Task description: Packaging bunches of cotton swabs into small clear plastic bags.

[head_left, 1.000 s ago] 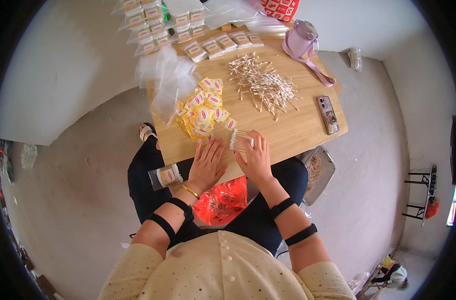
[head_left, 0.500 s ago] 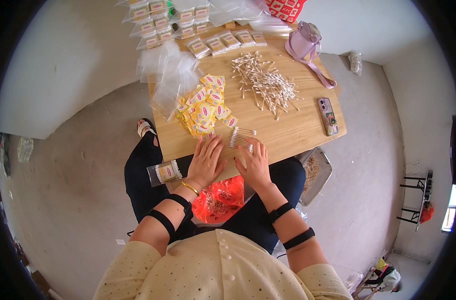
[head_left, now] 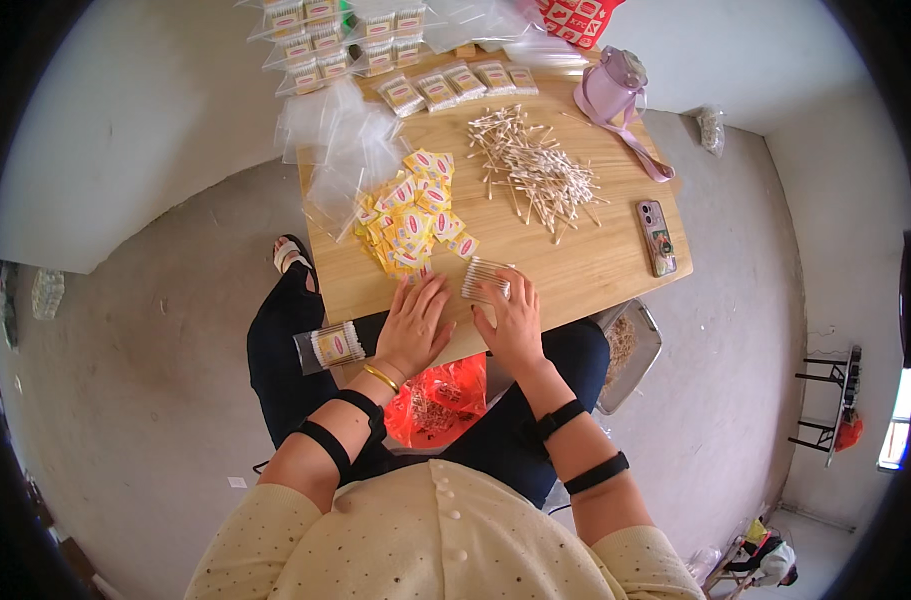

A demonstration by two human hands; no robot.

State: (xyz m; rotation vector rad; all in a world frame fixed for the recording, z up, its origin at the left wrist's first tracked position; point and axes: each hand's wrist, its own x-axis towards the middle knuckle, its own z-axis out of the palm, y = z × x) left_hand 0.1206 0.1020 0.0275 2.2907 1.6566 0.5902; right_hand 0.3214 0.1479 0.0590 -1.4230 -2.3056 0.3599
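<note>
resting back-up on the wooden table, the left hand lies left of the swab row and a little nearer the body; its fingers are extended, with the thumb standing away from them. the two hands are apart. the right hand sits just nearer and right of the swab row, a neat side-by-side line of cotton swabs, with its fingertips at that row's right end; whether they grip any swabs, i cannot tell. ahead and left of the swab row is a heap of yellow cards, with clear plastic sleeves farther ahead on that side. ahead and right of it, loose swabs lie in a tangled pile. well ahead of the row are filled packets. far to its right lies a phone. left of the row and nearer is one filled pouch; a red plastic bag is nearer still, below.
</note>
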